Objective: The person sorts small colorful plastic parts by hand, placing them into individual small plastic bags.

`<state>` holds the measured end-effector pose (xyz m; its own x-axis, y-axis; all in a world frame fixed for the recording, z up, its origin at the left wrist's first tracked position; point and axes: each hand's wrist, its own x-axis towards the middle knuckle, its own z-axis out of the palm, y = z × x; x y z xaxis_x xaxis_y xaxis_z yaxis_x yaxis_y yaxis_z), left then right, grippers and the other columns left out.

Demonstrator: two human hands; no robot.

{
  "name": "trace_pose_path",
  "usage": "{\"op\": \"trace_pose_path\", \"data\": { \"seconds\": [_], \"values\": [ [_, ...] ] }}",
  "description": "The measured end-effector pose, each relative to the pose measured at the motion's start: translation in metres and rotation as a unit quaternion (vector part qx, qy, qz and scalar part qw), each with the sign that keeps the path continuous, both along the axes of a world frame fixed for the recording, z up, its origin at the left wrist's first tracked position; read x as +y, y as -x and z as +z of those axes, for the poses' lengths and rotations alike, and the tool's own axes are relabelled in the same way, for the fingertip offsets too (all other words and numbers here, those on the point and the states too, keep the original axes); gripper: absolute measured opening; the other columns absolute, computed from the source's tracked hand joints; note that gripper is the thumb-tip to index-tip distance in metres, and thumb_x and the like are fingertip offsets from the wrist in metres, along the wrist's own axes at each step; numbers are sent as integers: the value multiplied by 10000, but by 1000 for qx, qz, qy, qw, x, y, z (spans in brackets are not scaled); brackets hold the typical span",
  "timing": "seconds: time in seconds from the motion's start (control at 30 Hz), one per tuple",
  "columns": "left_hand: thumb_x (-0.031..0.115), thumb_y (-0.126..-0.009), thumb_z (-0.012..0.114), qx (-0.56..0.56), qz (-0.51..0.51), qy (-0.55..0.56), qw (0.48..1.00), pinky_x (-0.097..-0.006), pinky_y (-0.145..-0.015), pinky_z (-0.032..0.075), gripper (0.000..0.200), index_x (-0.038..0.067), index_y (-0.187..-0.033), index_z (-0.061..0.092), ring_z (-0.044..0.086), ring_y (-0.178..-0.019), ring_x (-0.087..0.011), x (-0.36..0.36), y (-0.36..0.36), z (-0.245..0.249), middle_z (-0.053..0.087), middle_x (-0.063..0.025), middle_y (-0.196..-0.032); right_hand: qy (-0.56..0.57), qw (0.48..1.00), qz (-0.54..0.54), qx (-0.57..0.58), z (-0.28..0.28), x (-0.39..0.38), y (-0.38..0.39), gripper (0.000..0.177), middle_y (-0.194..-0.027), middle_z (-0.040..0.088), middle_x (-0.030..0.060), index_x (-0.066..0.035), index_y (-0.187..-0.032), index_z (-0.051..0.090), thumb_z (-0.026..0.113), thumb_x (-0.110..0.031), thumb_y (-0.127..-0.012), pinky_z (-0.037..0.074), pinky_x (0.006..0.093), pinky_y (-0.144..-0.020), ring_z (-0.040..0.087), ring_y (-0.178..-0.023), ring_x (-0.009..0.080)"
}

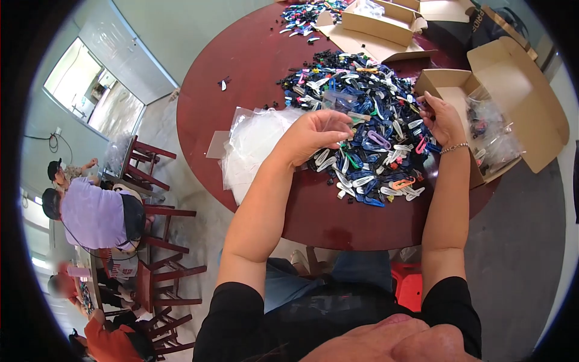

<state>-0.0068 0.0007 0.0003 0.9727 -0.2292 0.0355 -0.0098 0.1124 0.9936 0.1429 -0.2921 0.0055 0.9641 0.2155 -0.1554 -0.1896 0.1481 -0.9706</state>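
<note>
A large heap of snap hair clips (377,139) in white, navy, black and bright colours lies on the round table. Over its left side is my left hand (319,131), fingers closed on a small clear plastic bag (336,104). At the heap's right edge, my right hand (443,120) has its fingers curled inward beside the clips. Whatever sits between those fingertips is too small to make out. A stack of clear plastic bags (256,142) lies left of the heap, partly behind my left forearm.
The dark red table (211,78) carries an open cardboard box (449,81) holding filled bags (491,123) at the right. Another cardboard box (377,27) and a smaller clip pile (304,18) are farther back. Several people sit at the left near wooden stools (160,241).
</note>
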Motion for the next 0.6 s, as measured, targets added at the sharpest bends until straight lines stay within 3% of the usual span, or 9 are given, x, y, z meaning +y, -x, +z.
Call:
{"op": "trace_pose_path", "data": {
  "seconds": [0.03,0.17,0.23,0.27,0.33,0.37,0.47,0.53,0.6],
  "values": [
    [114,-830,678,11,-1,13,1000,-217,-733,519,317,56,-1135,615,638,-941,-121,0,1,3,673,-59,-990,-51,998,7,43,1,-1,0,259,-722,571,-31,-62,-898,642,602,-316,-925,421,139,-450,542,-586,54],
    [108,-831,679,10,11,-6,1000,-216,-729,520,312,55,-1132,617,638,-938,-117,-1,1,2,673,-61,-991,-6,998,13,67,3,1,6,257,-697,567,-29,-65,-863,636,626,-319,-905,423,155,-475,535,-583,55],
    [108,-833,677,13,5,2,1000,-216,-732,518,304,55,-1127,620,639,-935,-118,0,0,1,673,-63,-990,292,950,87,-69,-3,-2,3,210,-688,604,21,-29,-830,654,718,-228,-811,461,249,-511,569,-595,118],
    [108,-833,677,12,5,1,1000,-216,-732,518,304,55,-1127,620,639,-935,-118,0,0,2,673,-63,-990,292,950,87,-70,-6,-3,1,210,-688,604,21,-29,-830,654,718,-228,-811,461,249,-511,569,-595,118],
    [108,-836,672,10,6,-2,1000,-217,-734,515,298,54,-1125,621,639,-935,-118,0,0,2,673,-61,-988,465,849,121,-220,-5,-2,8,228,-701,633,72,-5,-851,667,762,-140,-693,486,308,-567,617,-642,175],
    [108,-836,672,12,6,-3,1000,-217,-734,515,298,54,-1125,621,639,-935,-118,-1,0,2,673,-61,-988,511,822,120,-220,-3,-1,11,292,-796,663,132,-1,-889,677,767,-101,-630,516,358,-680,656,-737,251],
    [117,-834,677,11,11,-7,1000,-216,-735,513,307,55,-1129,620,640,-938,-121,0,0,2,674,-57,-984,548,778,129,-279,-15,5,11,273,-888,667,163,-6,-896,676,746,-102,-650,515,368,-756,653,-826,300],
    [131,-836,679,2,0,-14,1000,-217,-734,512,324,56,-1145,614,639,-949,-122,0,0,1,672,-56,-991,555,776,135,-267,-13,13,14,295,-939,661,174,-9,-932,669,735,-104,-661,505,381,-810,638,-892,321],
    [137,-838,678,2,-2,-8,1000,-218,-734,512,330,57,-1152,610,638,-950,-124,0,0,2,672,-56,-991,538,777,118,-304,-14,17,19,301,-797,651,129,1,-937,634,726,-43,-654,513,356,-678,646,-742,254]
  ]
}}
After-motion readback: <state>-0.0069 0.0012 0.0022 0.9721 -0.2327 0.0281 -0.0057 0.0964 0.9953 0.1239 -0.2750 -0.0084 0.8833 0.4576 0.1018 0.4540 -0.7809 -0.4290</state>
